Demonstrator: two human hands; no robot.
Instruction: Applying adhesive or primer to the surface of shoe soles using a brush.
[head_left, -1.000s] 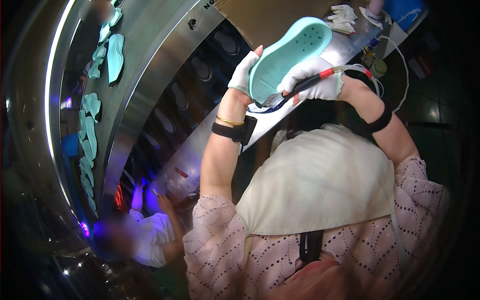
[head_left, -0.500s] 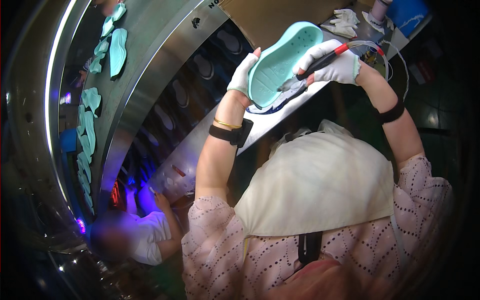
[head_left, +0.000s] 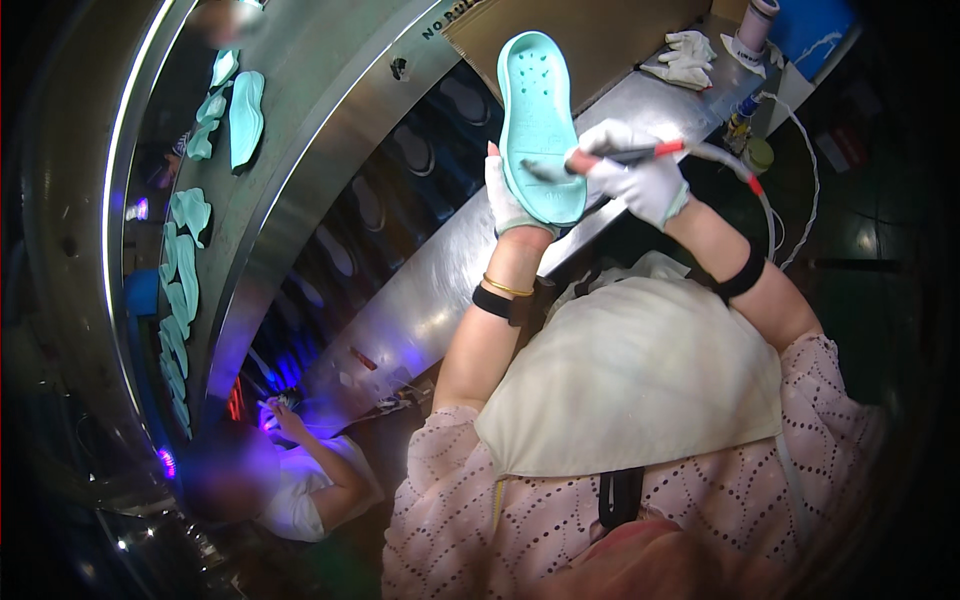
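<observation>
While the dark green belt (head_left: 300, 70) w/ its loose mint pieces (head_left: 247, 120) curves along the L side, the metal bench (head_left: 430, 290) runs diag. from near L to far R. Held mint sole (head_left: 537, 105), leaning R half a sec ago, is now approx. upright & further L, holed end far, raised above the bench. L hand (head_left: 508, 205) grips its near L part, most fingers hidden behind, one fingertip showing. R hand (head_left: 635, 180) is closed round the handle of a black-and-red brush (head_left: 640, 155), hose (head_left: 771, 225) trailing R. Its blurred tip now lies across the near half toward the L edge, vs. the R edge before; can't tell if it touches. Prob. means brushing is moving across the inner face.
</observation>
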